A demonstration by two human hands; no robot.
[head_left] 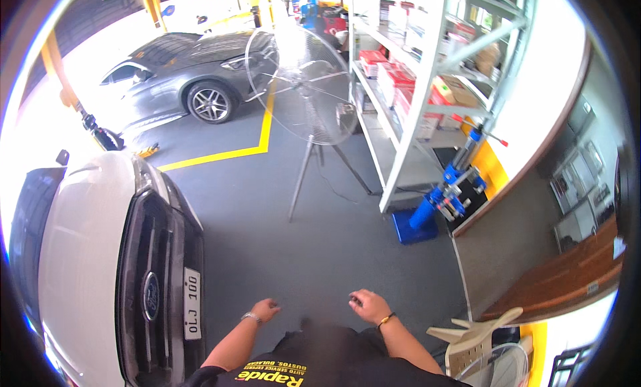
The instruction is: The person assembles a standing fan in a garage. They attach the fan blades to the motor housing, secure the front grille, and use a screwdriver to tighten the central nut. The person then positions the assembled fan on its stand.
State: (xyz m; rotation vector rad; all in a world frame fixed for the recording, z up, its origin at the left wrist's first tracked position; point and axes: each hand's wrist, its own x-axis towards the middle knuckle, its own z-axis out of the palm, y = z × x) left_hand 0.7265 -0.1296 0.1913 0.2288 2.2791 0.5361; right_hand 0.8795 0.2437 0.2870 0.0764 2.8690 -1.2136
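Observation:
My left hand [266,310], with a metal watch on its wrist, hangs in front of my dark shirt [320,360]. Its fingers are curled in, and whether anything is in them is hidden. To its left stands the front of a white vehicle [93,207] with a dark grille [155,253] and a white licence plate [192,303]; the hand does not touch it. My right hand [369,307], wearing a ring and a yellowish wristband, is also closed. A small dark patch shows at its fingers, too small to name. Both hands are over the grey floor [300,260].
Ahead stands a large round fan [300,83] on a tripod. A grey car [193,73] is parked beyond a yellow floor line [214,161]. At right are metal shelves [410,120] with red boxes, a blue shop press-like tool [427,213], and a beige plastic chair [467,343].

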